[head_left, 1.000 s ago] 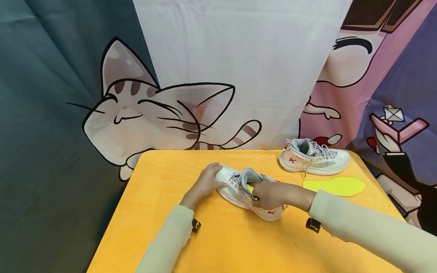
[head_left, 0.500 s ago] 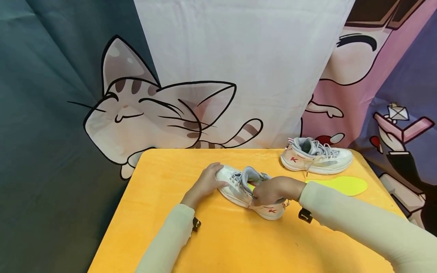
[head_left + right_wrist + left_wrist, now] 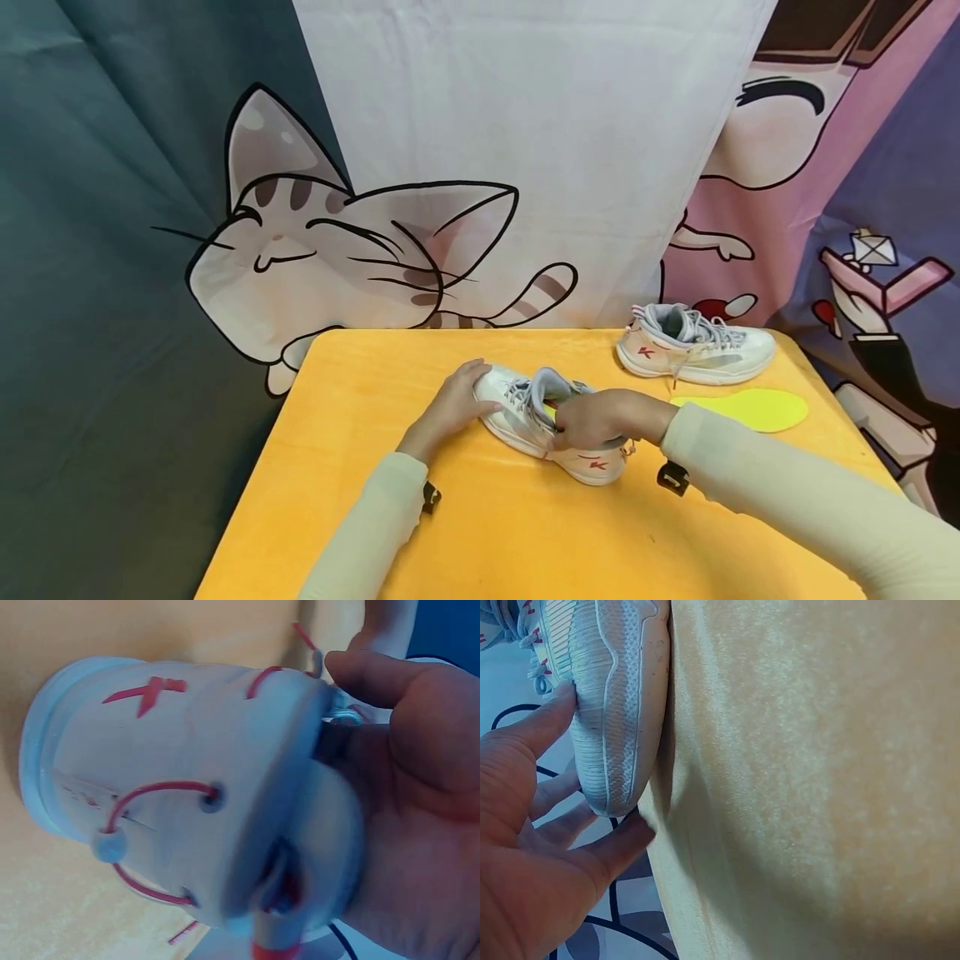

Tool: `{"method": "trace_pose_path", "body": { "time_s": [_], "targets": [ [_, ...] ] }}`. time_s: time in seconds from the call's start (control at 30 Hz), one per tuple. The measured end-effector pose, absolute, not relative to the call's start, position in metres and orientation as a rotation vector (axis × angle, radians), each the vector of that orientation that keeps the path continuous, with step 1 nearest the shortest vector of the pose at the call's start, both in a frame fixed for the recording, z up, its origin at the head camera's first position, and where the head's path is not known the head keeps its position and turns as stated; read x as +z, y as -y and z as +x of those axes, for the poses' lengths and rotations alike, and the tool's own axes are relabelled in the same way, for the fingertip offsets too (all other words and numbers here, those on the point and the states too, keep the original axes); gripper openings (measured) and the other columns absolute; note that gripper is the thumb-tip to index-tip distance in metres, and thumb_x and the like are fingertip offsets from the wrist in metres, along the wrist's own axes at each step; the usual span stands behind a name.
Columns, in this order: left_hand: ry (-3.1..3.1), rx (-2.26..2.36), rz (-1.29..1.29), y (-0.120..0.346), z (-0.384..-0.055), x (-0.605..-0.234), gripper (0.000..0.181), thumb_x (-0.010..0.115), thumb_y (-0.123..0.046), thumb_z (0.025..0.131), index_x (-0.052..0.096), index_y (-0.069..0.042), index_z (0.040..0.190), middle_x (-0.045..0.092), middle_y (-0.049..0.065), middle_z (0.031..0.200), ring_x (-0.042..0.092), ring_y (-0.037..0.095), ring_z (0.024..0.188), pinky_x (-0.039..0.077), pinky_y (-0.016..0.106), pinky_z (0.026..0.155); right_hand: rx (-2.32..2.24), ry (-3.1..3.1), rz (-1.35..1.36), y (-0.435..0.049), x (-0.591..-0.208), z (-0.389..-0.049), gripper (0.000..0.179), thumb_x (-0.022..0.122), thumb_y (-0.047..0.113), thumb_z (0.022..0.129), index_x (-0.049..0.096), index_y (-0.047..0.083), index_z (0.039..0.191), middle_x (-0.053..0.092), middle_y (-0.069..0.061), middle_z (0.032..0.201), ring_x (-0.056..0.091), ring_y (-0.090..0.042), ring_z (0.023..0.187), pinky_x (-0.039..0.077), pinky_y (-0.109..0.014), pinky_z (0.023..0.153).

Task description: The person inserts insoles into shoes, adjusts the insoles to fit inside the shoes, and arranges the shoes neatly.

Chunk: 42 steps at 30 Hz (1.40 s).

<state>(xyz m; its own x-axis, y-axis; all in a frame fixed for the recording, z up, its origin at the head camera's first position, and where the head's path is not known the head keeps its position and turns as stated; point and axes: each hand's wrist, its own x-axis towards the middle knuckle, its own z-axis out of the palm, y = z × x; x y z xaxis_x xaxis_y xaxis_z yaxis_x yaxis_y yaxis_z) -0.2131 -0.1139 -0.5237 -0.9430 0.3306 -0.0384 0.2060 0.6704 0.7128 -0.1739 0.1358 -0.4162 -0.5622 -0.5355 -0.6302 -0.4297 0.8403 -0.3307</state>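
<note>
A white sneaker (image 3: 521, 427) with grey laces and a red heel logo stands on the table, toe to the left. My left hand (image 3: 454, 400) holds its toe, thumb on top and fingers around the front, as the left wrist view shows at the toe cap (image 3: 619, 712). My right hand (image 3: 600, 419) reaches into the sneaker's opening. Its fingers are hidden inside, while the thumb (image 3: 375, 677) lies straight by the collar. A sliver of yellow insole (image 3: 551, 412) shows within the opening. The heel (image 3: 172, 750) with red cord faces the right wrist camera.
A matching sneaker (image 3: 708, 358) stands at the back right of the yellow table (image 3: 525, 542). In front of it lies a loose yellow insole (image 3: 761, 409), partly behind my right forearm. A cloth printed with a cartoon cat (image 3: 315, 267) hangs behind the table.
My right hand has turned and its forearm has shifted slightly left, with the hand still in the sneaker's opening. Less yellow shows there. My left hand has stayed at the toe.
</note>
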Motion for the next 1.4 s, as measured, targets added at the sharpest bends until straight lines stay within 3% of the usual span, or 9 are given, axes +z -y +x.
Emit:
{"method": "trace_pose_path", "body": {
  "time_s": [0.27,0.37,0.53,0.63,0.77,1.17,1.4],
  "targets": [
    [-2.716,0.909,0.662,0.111,-0.207,-0.515,0.056,0.072,-0.017,0.097,0.054,-0.007,0.149,0.037,0.013,0.165,0.02,0.036,0.158,0.021,0.054,0.127,-0.325,-2.193,-0.713,-0.134,-0.406,-0.185,0.034,0.056,0.036,0.106,0.067,0.011,0.086,0.049,0.003,0.07,0.047,-0.012,0.062,0.037,-0.028,0.06],
    [-2.689,0.825,0.695,0.109,-0.206,-0.511,0.063,0.07,-0.016,0.094,0.049,-0.008,0.153,0.032,0.015,0.167,0.017,0.037,0.159,0.021,0.055,0.127,-0.453,-2.137,-0.655,-0.134,-0.405,-0.189,0.032,0.056,0.036,0.106,0.066,0.007,0.096,0.049,0.001,0.076,0.047,-0.013,0.068,0.038,-0.028,0.064],
    [-2.624,0.737,0.703,0.107,-0.204,-0.509,0.086,0.082,-0.026,0.085,0.04,-0.012,0.159,0.02,0.014,0.172,0.005,0.037,0.161,0.02,0.056,0.127,-0.697,-1.938,-0.405,-0.13,-0.401,-0.194,0.034,0.056,0.031,0.106,0.058,0.001,0.123,0.061,-0.009,0.11,0.06,-0.02,0.102,0.054,-0.039,0.092],
    [-2.614,0.713,0.706,0.105,-0.203,-0.51,0.095,0.087,-0.035,0.083,0.037,-0.013,0.161,0.016,0.015,0.173,0.003,0.037,0.161,0.019,0.057,0.127,-0.732,-1.845,-0.307,-0.124,-0.395,-0.197,0.046,0.053,0.03,0.107,0.049,-0.002,0.139,0.06,-0.02,0.133,0.061,-0.032,0.122,0.05,-0.051,0.107],
    [-2.65,0.673,0.68,0.101,-0.201,-0.513,0.094,0.087,-0.037,0.083,0.039,-0.016,0.16,0.018,0.014,0.172,0.005,0.036,0.161,0.02,0.055,0.127,-0.664,-1.791,-0.274,-0.115,-0.385,-0.203,0.057,0.049,0.032,0.109,0.037,-0.005,0.15,0.051,-0.03,0.145,0.057,-0.041,0.13,0.046,-0.054,0.112],
    [-2.67,0.667,0.654,0.094,-0.198,-0.503,0.09,0.087,-0.035,0.083,0.042,-0.016,0.158,0.022,0.014,0.171,0.008,0.037,0.161,0.024,0.055,0.126,-0.714,-1.662,-0.105,-0.103,-0.385,-0.208,0.063,0.045,0.024,0.109,0.022,-0.012,0.156,0.024,-0.042,0.159,0.034,-0.054,0.146,0.038,-0.057,0.118],
    [-2.686,0.619,0.663,0.093,-0.2,-0.504,0.088,0.087,-0.035,0.083,0.044,-0.016,0.158,0.023,0.014,0.171,0.009,0.038,0.16,0.025,0.054,0.126,-0.785,-1.645,0.004,-0.095,-0.397,-0.207,0.054,0.045,0.021,0.109,0.025,-0.003,0.153,0.032,-0.03,0.156,0.038,-0.043,0.142,0.042,-0.056,0.113]
  ]
}}
